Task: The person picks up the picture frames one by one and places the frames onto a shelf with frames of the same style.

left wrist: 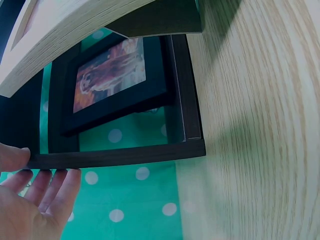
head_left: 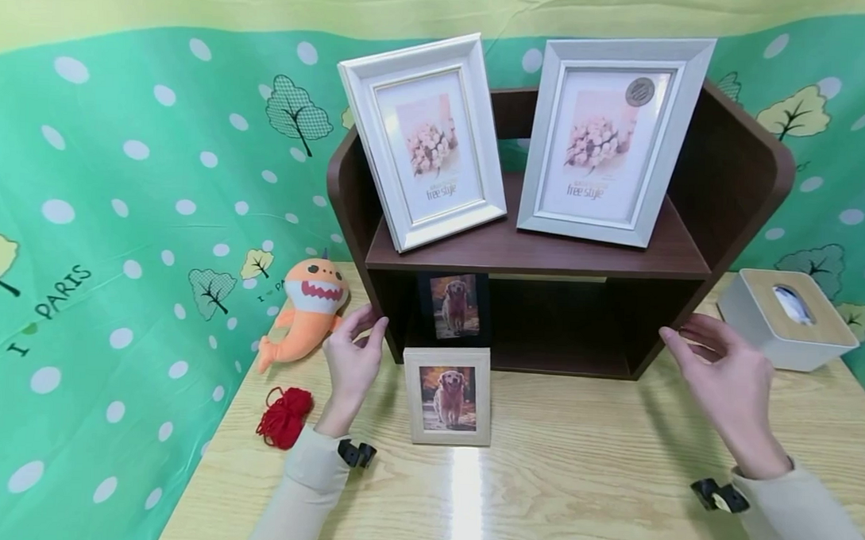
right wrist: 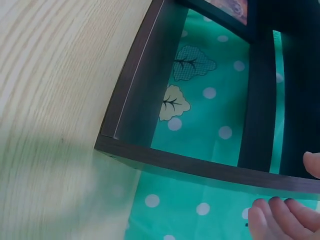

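Observation:
A dark brown two-tier shelf (head_left: 547, 262) stands on the table. My left hand (head_left: 355, 356) holds its left side panel, thumb on one face and fingers on the other. At the right side panel, my right hand (head_left: 729, 384) has the panel between thumb and fingers. Two white picture frames (head_left: 494, 194) (head_left: 653, 190) with flower prints stand tilted on the upper tier. A black picture frame (head_left: 484, 307) with a dog photo stands in the lower tier, at the left. In front of it stands a light wood picture frame (head_left: 411, 396), also with a dog photo.
An orange shark plush (head_left: 305, 329) and a bundle of red yarn (head_left: 285, 417) lie left of my left hand. A white tissue box (head_left: 767, 329) with a wooden lid stands right of the shelf. Green dotted cloth (head_left: 141, 212) hangs behind the table (head_left: 561, 481).

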